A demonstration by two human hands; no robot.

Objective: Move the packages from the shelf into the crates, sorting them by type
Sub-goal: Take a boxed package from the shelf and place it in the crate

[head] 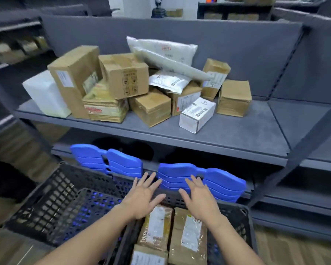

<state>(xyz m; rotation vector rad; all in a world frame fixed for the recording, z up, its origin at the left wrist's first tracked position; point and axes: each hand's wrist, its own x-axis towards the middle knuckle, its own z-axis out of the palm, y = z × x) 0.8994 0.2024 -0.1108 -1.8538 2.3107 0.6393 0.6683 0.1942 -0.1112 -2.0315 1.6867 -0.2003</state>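
Hovering with fingers spread and holding nothing, the left hand (141,196) and right hand (201,197) hang over the right black crate (243,217), which holds brown parcels (187,234), beside the empty left crate (52,199), while cardboard boxes (126,75) and white mailer bags (161,52) lie piled on the grey shelf (227,136).

No text can be read; every label is blurred. The brown cardboard box with black handling symbols (126,77), at 12 o'clock in the pile, shows four square pictograms. At 1 o'clock, the white padded mailer bag (161,52) carries a small red stamp. At 3 o'clock, the small white carton (197,114) bears barcode-like marks. At 9 o'clock, the flat bundle of brown cardboard (105,108) has a red strip.
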